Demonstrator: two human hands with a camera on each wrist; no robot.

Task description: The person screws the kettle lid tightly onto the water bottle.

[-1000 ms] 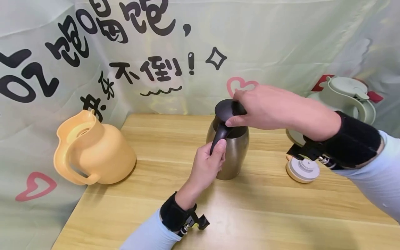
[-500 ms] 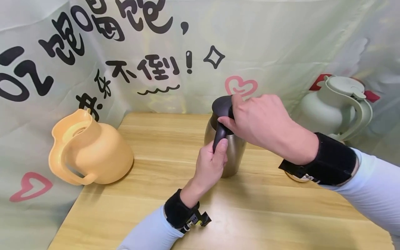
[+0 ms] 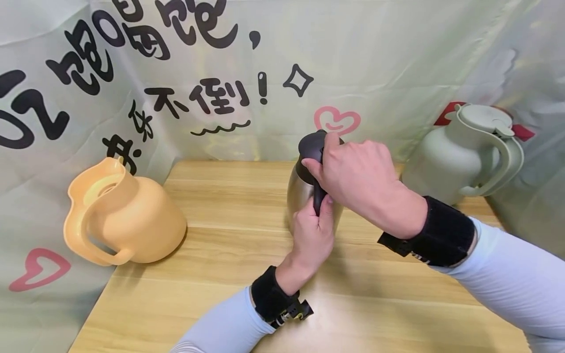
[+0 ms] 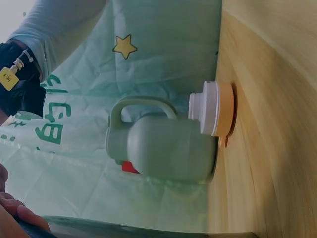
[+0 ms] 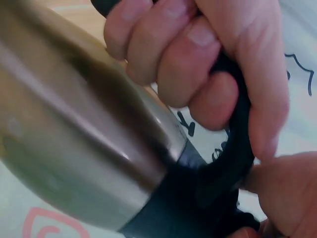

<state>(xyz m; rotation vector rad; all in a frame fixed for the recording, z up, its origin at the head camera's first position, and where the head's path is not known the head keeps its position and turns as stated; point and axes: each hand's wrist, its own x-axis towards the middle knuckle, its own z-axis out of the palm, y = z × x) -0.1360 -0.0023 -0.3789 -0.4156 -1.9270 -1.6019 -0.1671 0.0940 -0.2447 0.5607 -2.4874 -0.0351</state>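
Observation:
A brushed-steel thermos jug [image 3: 297, 201] with a black neck stands on the wooden table in the head view. Its black handle [image 5: 242, 119] is gripped by my left hand [image 3: 312, 235], whose fingers curl round it in the right wrist view. Above, my right hand [image 3: 362, 179] holds the black lid [image 3: 310, 145] at the jug's top, with the thumb along the near side. The right hand covers much of the lid and the handle's upper end. Only part of the right hand [image 5: 292, 193] enters the right wrist view.
An orange jug [image 3: 150, 215], its top uncovered, stands at the left. At the back right stands a pale green lidded jug [image 3: 441, 162]. A white and orange stopper [image 4: 225, 109] sits on the table [image 4: 277, 163] before it. A printed cloth [image 3: 379, 54] hangs behind.
The right hand has turned and come down on the lid, its forearm swinging left. The handle now points more towards me, and the left hand has shifted right with it.

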